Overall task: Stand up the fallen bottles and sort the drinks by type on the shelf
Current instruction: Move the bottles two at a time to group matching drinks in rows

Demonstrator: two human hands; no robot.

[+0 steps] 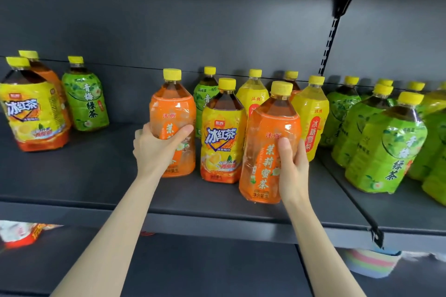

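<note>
Two hands (156,149) (293,166) each grip one orange-labelled tea bottle (172,113) (268,152).

I see both my bare forearms reaching in from 7 and 5 o'clock. My left hand (156,149) wraps the left orange bottle (172,108), thumb across its front. My right hand (293,169) grips the right orange bottle (270,123) from 4 o'clock, thumb pointing up.

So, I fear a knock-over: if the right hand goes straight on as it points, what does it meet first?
Likely the yellow bottle behind the orange bottle the right hand grips, though depth is unclear.
</note>
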